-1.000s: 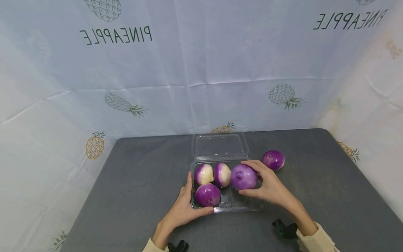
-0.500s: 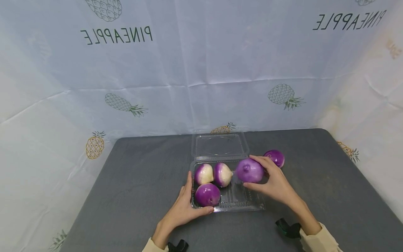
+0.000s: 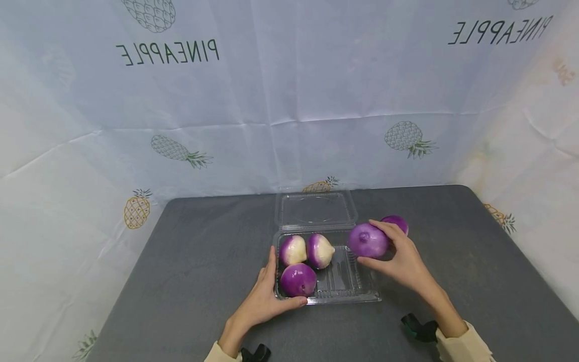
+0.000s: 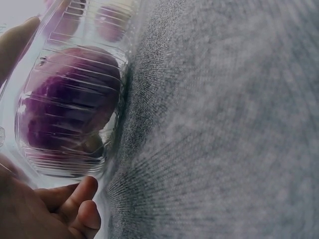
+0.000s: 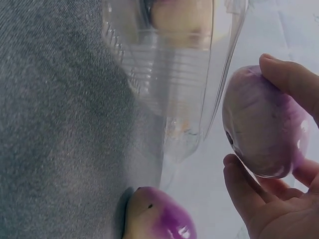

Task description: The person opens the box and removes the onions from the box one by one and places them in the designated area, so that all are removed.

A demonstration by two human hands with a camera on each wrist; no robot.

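A clear plastic clamshell container [image 3: 341, 300] lies with its lid [image 3: 316, 210] folded back. My left hand [image 3: 260, 296] grips its front left corner, thumb along the front rim and fingers at the left side. Inside its left part sit two purple-and-white turnips, one the pale-tipped turnip [image 3: 319, 251], and a glossy purple turnip [image 3: 298, 280] in front. My right hand [image 3: 402, 259] holds another purple turnip [image 3: 367, 240] between thumb and fingers, by the container's back right corner. In the right wrist view this held turnip [image 5: 264, 122] is apart from the container wall.
Behind my right hand a further turnip [image 3: 398, 223], partly hidden, rests on the grey table [image 3: 217, 241]. A white cloth [image 3: 280, 90] with pineapple prints hangs along the table's back edge and sides.
My right hand has carried its turnip back and to the right, from over the container's right part to its back right corner, covering more of the loose turnip. My left hand stays put.
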